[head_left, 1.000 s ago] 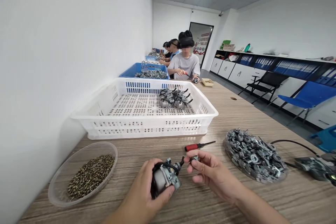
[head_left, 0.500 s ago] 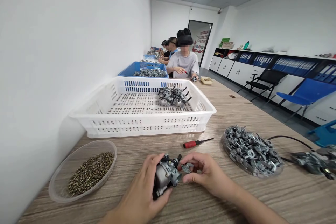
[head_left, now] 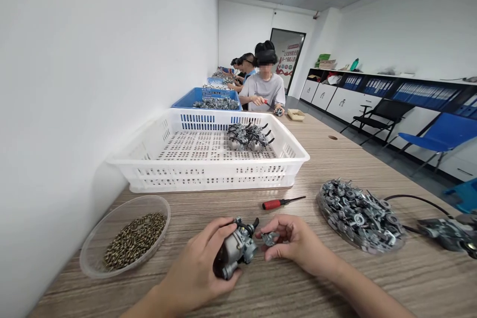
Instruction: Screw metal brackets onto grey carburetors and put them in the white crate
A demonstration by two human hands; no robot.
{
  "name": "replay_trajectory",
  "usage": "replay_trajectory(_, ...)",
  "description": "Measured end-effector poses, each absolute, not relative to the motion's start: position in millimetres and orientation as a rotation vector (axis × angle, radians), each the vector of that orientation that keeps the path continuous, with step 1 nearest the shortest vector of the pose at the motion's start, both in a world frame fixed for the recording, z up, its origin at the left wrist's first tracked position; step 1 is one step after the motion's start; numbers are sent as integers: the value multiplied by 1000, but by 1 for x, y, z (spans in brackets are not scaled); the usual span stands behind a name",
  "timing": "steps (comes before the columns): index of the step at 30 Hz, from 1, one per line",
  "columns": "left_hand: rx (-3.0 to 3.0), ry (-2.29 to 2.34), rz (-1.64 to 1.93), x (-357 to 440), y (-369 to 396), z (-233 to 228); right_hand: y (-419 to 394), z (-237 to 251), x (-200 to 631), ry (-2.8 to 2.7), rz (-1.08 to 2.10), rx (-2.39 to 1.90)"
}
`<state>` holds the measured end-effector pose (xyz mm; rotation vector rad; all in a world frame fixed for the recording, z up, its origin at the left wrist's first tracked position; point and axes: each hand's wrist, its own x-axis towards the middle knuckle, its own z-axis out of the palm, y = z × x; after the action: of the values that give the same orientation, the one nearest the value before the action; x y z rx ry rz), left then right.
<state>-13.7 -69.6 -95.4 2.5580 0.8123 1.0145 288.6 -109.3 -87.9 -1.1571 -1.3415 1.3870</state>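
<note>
Low over wooden bench [head_left: 335, 159], near front edge: left hand [head_left: 197, 268] wraps carburetor [head_left: 235, 248], fingers curled over top, thumb under, body tilted. Right hand [head_left: 294, 243] just beside, fingers [head_left: 278, 232] pinched narrow on small metal part [head_left: 269, 238], part close to carburetor's side; contact unclear. Red-handled screwdriver [head_left: 281, 202] lies beyond hands. Bowl of screws [head_left: 128, 236] left, heap of metal parts [head_left: 359, 213] right, white crate [head_left: 208, 156] behind.

We see the blue stool [head_left: 462, 195] cut off far right | our left hand [head_left: 203, 268] hides the carburetor's [head_left: 235, 248] underside.
</note>
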Motion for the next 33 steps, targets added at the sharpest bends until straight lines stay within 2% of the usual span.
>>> replay_trajectory(6, 2361, 871, 1113, -14, -76, -91, -107, -89, 294, -1440, 1232, -1179)
replay_trajectory(11, 2669, 631, 972, -23, -75, -92, -107, -84, 299, -1473, 1157, -1149)
replay_trajectory(15, 2619, 689, 766, -21, -79, -83, -107, -75, 304, -1519, 1001, -1098)
replay_trajectory(18, 2669, 624, 740, -17, -81, -74, -108, -71, 303, -1545, 897, -1034)
replay_trajectory(22, 2759, 435, 795, -18, -78, -69, -112, -70, 297, -1542, 935, -1010)
replay_trajectory(26, 2583, 241, 915, -18, -79, -70, -116, -69, 291, -1554, 1074, -996)
replay_trajectory(33, 2232, 454, 940, -22, -76, -83, -116, -72, 292, -1631, 1065, -1048)
